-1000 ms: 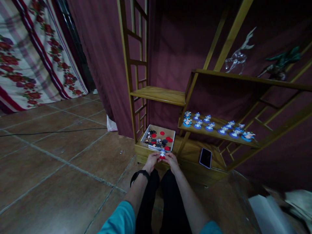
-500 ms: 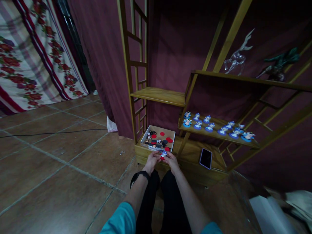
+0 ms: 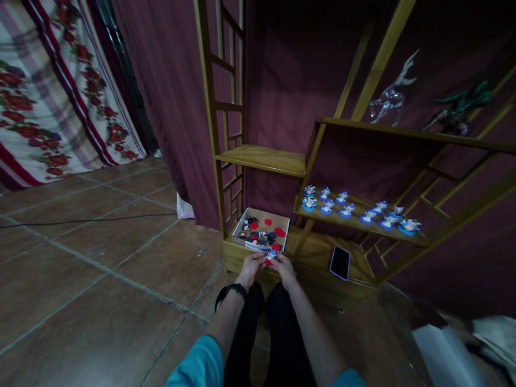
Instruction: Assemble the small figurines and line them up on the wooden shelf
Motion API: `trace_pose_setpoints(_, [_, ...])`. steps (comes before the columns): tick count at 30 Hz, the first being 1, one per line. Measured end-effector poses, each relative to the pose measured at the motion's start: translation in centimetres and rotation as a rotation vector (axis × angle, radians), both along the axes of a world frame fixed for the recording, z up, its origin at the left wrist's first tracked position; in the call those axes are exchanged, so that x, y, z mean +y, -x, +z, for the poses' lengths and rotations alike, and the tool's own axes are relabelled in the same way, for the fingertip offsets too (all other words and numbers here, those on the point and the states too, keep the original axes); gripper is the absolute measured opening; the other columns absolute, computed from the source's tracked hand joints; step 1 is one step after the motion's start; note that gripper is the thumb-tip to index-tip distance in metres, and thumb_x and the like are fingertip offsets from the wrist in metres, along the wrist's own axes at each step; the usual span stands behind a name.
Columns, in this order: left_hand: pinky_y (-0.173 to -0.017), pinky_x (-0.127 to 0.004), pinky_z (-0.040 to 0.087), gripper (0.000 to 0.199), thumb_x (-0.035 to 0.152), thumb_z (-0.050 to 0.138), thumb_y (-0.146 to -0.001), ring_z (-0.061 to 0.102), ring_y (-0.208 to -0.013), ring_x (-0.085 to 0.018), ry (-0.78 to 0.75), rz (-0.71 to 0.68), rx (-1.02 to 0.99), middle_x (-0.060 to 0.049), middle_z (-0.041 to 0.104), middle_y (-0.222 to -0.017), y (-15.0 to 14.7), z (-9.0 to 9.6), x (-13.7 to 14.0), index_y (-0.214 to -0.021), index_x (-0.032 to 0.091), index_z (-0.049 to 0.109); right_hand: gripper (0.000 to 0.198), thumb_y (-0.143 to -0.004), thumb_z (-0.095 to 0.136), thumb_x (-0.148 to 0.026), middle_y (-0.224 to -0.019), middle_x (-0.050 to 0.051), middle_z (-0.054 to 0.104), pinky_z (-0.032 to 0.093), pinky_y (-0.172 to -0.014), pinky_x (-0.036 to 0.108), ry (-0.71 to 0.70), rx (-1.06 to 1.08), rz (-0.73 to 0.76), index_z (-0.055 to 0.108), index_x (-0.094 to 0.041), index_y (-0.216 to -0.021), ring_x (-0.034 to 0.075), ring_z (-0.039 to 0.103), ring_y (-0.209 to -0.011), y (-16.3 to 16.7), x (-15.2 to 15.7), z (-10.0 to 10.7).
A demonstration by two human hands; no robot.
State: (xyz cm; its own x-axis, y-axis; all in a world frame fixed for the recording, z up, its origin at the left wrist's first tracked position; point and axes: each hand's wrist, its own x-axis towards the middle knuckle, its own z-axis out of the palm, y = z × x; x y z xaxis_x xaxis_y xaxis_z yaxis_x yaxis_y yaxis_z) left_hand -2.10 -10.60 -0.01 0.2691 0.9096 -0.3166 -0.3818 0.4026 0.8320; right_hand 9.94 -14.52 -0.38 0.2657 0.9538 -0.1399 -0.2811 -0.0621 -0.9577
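A small blue-and-white figurine [image 3: 271, 255] on a red round base is held between my two hands, just in front of the box. My left hand [image 3: 252, 267] pinches it from the left, and my right hand [image 3: 284, 267] grips it from the right. Beyond them a shallow cardboard box [image 3: 285, 219] holds loose figurine pieces and several red and black discs. On the shelf to the right, several finished-looking blue-and-white figurines [image 3: 328, 206] stand on blue and purple bases in rows.
A phone [image 3: 339, 263] lies on the low wooden ledge at the right. The wooden shelf unit [image 3: 266, 158] rises in front of me. A clear deer ornament [image 3: 389, 102] and a dark green ornament [image 3: 459, 110] stand on the upper board. A cable [image 3: 100, 220] crosses the tiled floor.
Both hands stay in nearly the same place, still holding the figurine by its red base. No other object has visibly moved.
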Motion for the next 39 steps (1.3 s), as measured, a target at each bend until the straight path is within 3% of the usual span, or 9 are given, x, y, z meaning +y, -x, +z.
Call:
trace_pose_setpoints(11, [-0.051,-0.019,0.047,0.015,0.011,0.068,-0.064,0.057,-0.048,-0.008,0.031,-0.041,-0.005,-0.007,0.066,-0.065,0.0,0.3,-0.3,-0.079,0.009,0.066,0.032,-0.057,0.068,-0.037,-0.079,0.004,0.069,0.050,-0.062,0.029,-0.002,-0.033,-0.009,0.069,-0.017,-0.082,0.018,0.063,-0.069,-0.1,0.0,-0.1])
trace_pose_setpoints(17, [-0.052,-0.020,0.048,0.014,0.011,0.070,-0.063,0.058,-0.048,-0.008,0.030,-0.059,0.012,-0.007,0.067,-0.065,0.1,0.3,-0.3,-0.075,0.009,0.065,0.027,-0.056,0.069,-0.033,-0.073,0.005,0.068,0.051,-0.057,0.029,0.044,0.013,-0.128,0.068,-0.015,-0.076,0.017,0.063,-0.062,-0.2,0.1,-0.5])
trace_pose_setpoints(24, [-0.051,-0.019,0.048,0.010,0.012,0.068,-0.064,0.058,-0.048,-0.009,0.024,-0.045,-0.018,-0.006,0.065,-0.061,0.1,-0.2,0.0,-0.072,0.009,0.064,0.026,-0.056,0.071,-0.035,-0.073,0.001,0.065,0.053,-0.063,0.030,-0.036,0.067,-0.068,0.064,-0.016,-0.072,0.015,0.063,-0.064,-0.3,0.0,-0.8])
trace_pose_setpoints(39, [-0.051,-0.020,0.047,0.011,0.013,0.069,-0.063,0.058,-0.049,-0.009,0.009,-0.004,-0.035,-0.006,0.065,-0.060,-0.1,-0.4,-0.1,-0.072,0.009,0.064,0.026,-0.055,0.072,-0.036,-0.073,0.001,0.064,0.053,-0.067,0.032,-0.017,0.073,-0.046,0.062,-0.017,-0.069,0.016,0.063,-0.067,-0.3,-0.1,-0.7])
